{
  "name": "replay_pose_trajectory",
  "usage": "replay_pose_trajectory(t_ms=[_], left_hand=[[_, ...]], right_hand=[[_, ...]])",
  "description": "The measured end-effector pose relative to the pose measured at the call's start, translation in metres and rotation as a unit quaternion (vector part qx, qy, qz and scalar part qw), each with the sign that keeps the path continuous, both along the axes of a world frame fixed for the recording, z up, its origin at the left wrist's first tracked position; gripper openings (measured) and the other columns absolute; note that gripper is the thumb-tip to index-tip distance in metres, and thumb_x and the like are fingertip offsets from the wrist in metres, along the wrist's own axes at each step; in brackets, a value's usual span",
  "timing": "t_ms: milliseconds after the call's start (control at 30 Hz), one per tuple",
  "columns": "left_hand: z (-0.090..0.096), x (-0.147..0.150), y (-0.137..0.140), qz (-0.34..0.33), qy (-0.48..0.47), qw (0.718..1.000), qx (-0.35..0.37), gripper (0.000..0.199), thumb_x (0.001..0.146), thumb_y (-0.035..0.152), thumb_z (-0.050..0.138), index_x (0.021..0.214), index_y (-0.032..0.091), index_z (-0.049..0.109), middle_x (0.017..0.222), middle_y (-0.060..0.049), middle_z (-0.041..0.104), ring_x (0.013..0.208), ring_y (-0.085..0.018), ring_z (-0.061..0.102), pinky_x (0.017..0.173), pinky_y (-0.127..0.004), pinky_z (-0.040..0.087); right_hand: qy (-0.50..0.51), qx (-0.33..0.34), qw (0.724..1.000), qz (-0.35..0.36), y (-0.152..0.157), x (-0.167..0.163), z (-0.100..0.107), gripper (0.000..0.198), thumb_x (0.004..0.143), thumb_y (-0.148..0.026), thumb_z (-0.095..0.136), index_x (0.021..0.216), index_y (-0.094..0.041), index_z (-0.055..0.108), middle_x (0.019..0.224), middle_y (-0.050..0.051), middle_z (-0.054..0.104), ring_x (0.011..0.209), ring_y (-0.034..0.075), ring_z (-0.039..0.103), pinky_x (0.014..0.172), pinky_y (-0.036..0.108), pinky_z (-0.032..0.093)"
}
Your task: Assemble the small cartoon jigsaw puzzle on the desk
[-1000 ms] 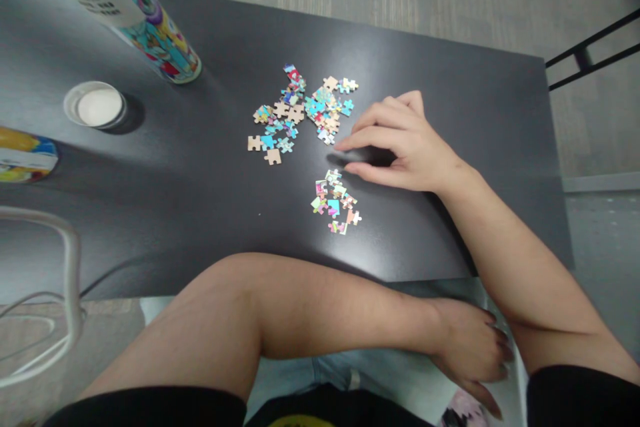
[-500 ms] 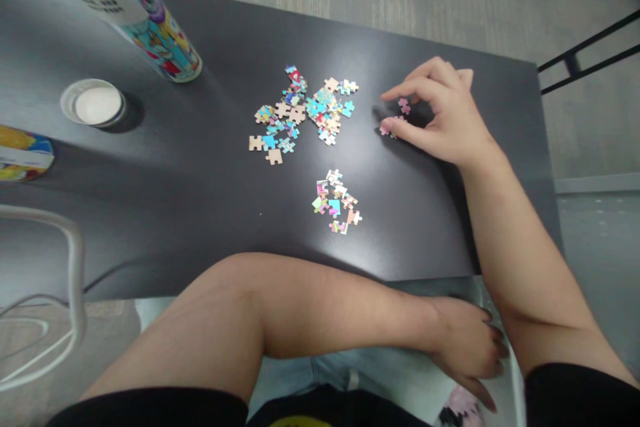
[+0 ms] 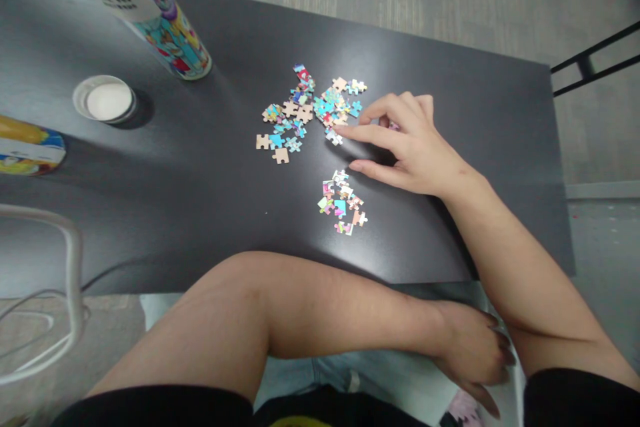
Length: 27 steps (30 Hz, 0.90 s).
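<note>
My right hand (image 3: 410,143) reaches over the dark table with thumb and index finger apart. Its index fingertip is at the lower right edge of a heap of jigsaw puzzle pieces (image 3: 327,105); whether it touches them I cannot tell. A bit of pink puzzle piece (image 3: 394,125) shows between its fingers, the rest hidden by the hand. Left of that heap lies another loose cluster of puzzle pieces (image 3: 289,125), some face down. A smaller group of puzzle pieces (image 3: 341,207) sits just below the thumb. My left hand (image 3: 473,347) hangs over my lap, fingers loosely extended and holding nothing.
A tall printed tube (image 3: 170,33) stands at the back left of the table (image 3: 210,213). Nearby are a round cap with a white inside (image 3: 107,102) and a colourful printed cylinder (image 3: 30,147). A pale curved metal bar (image 3: 75,267) and cables are at the left edge.
My right hand has moved left from the pink pieces to the edge of the multicoloured heap. The left hand stays over my lap. The whole view has shifted slightly.
</note>
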State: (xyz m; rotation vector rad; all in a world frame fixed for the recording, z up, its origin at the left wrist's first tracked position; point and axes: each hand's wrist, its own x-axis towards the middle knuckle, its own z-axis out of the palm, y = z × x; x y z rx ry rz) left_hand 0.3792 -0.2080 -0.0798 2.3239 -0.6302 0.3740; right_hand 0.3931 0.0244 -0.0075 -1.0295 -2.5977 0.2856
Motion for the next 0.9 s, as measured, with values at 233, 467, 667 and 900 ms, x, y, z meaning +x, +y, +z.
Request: replay_pose_trajectory(t_ms=[233, 467, 667, 900], left_hand=[[0.003, 0.001, -0.002, 0.007, 0.023, 1.000, 0.014, 0.088, 0.118, 0.059, 0.084, 0.075, 0.031, 0.013, 0.122, -0.002, 0.100, 0.124, -0.028, 0.095, 0.116, -0.048, 0.074], [0.002, -0.001, 0.003, -0.009, 0.007, 1.000, 0.009, 0.080, 0.125, 0.049, 0.072, 0.078, 0.035, 0.008, 0.134, -0.013, 0.099, 0.128, -0.032, 0.095, 0.112, -0.051, 0.074], [0.001, 0.002, 0.003, -0.011, 0.012, 1.000, 0.002, 0.076, 0.120, 0.052, 0.074, 0.069, 0.033, 0.022, 0.121, -0.008, 0.099, 0.125, -0.033, 0.095, 0.115, -0.051, 0.075], [0.000, 0.007, 0.003, -0.018, 0.045, 0.999, -0.013, 0.065, 0.113, 0.063, 0.084, 0.062, 0.035, 0.056, 0.118, -0.002, 0.098, 0.126, -0.033, 0.092, 0.120, -0.050, 0.074]], right_hand=[[0.005, -0.013, 0.999, 0.052, 0.001, 0.001, 0.004, 0.027, 0.127, -0.053, 0.084, 0.148, -0.047, 0.100, 0.148, 0.011, 0.087, 0.126, 0.040, 0.079, 0.117, 0.071, 0.052], [0.000, -0.036, 0.999, -0.034, 0.027, 0.049, 0.009, 0.049, 0.125, -0.080, 0.073, 0.116, -0.045, 0.106, 0.141, 0.009, 0.090, 0.118, 0.038, 0.080, 0.128, 0.079, 0.051], [0.044, 0.032, 0.996, -0.071, 0.028, 0.046, -0.002, 0.053, 0.125, -0.083, 0.071, 0.144, -0.043, 0.100, 0.142, 0.015, 0.092, 0.126, 0.044, 0.081, 0.120, 0.080, 0.055], [0.020, -0.015, 0.998, -0.058, 0.023, 0.036, -0.002, 0.049, 0.124, -0.081, 0.073, 0.152, -0.049, 0.096, 0.168, 0.012, 0.085, 0.141, 0.049, 0.073, 0.131, 0.091, 0.047]])
